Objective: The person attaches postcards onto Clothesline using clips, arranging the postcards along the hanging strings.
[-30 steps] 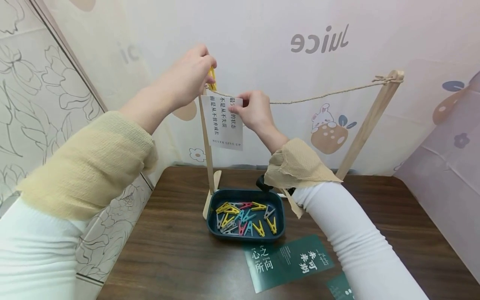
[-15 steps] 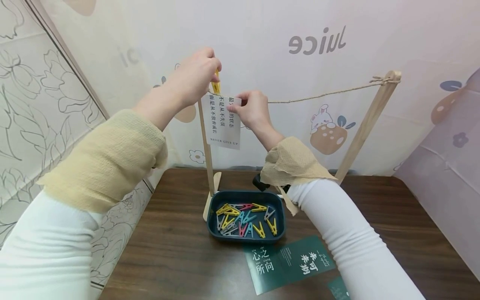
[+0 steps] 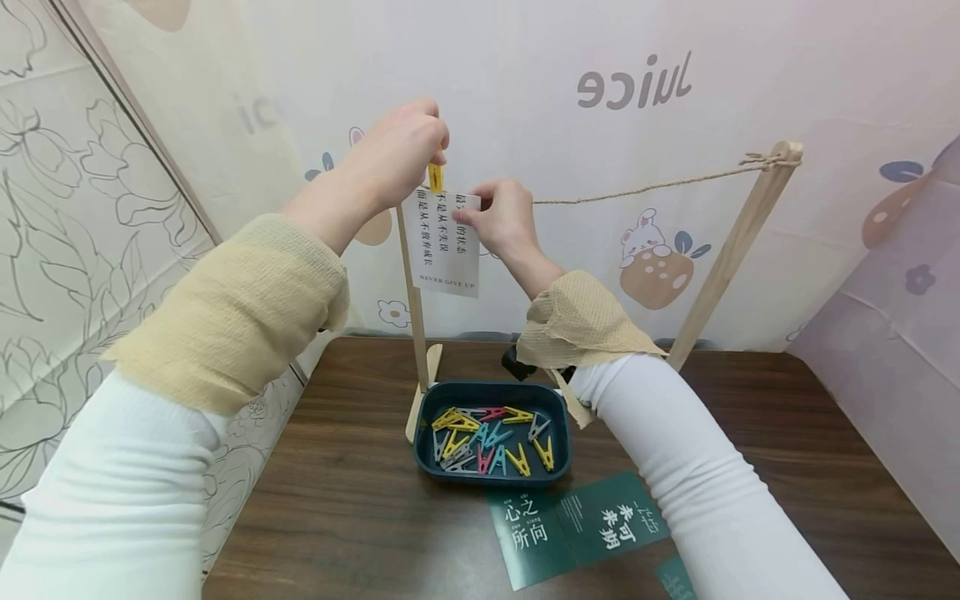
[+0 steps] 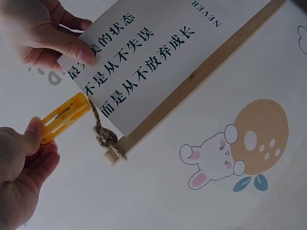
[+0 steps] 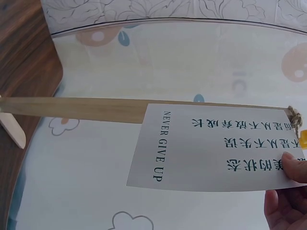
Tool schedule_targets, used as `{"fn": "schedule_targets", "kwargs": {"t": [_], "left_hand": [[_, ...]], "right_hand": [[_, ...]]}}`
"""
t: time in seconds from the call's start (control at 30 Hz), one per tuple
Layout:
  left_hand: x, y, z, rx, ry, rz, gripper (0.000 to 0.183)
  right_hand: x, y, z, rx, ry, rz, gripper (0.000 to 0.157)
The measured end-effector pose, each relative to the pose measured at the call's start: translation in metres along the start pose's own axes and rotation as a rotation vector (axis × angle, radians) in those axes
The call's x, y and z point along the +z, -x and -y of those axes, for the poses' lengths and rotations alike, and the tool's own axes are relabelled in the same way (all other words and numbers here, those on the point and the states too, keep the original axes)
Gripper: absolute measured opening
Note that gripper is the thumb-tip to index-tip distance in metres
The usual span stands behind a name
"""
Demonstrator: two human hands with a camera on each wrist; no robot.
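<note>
A yellow clothespin is pinched by its handles in my left hand. Its jaws meet the top edge of a white card printed with dark Chinese characters and NEVER GIVE UP. Thumb and fingers of my right hand hold that card near its upper right corner, flat against the twine. In the left wrist view, the clothespin reaches the card's edge beside the knotted twine on the wooden post. Part of the twine is hidden behind the card and right hand.
Below stands a dark blue tray with several yellow, red, grey and teal clothespins. Green printed cards lie in front of it on the brown table. A right wooden post carries the twine's other end.
My left hand has moved slightly right and down, bringing the yellow clothespin from above the twine onto the card's top edge. My right hand keeps its hold on the card.
</note>
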State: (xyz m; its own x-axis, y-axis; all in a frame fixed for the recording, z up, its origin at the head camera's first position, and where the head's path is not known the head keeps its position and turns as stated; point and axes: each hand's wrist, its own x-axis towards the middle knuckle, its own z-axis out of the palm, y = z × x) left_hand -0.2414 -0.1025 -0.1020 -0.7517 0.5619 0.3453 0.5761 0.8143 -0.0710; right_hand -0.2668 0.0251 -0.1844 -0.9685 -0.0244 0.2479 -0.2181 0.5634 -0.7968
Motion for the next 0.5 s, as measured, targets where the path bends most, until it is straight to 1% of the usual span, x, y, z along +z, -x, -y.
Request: {"fn": "schedule_targets", "kwargs": {"t": [0.33, 0.5], "left_hand": [[0.0029, -0.006, -0.0008, -0.029, 0.011, 0.029, 0.016], [0.0041, -0.0069, -0.0001, -0.04, 0.017, 0.038, 0.016]], "right_hand": [[-0.0001, -0.0015, -0.0017, 0.018, -0.002, 0.005, 0.016], [0.0004, -0.0018, -0.001, 0.013, -0.009, -0.005, 0.016]]}}
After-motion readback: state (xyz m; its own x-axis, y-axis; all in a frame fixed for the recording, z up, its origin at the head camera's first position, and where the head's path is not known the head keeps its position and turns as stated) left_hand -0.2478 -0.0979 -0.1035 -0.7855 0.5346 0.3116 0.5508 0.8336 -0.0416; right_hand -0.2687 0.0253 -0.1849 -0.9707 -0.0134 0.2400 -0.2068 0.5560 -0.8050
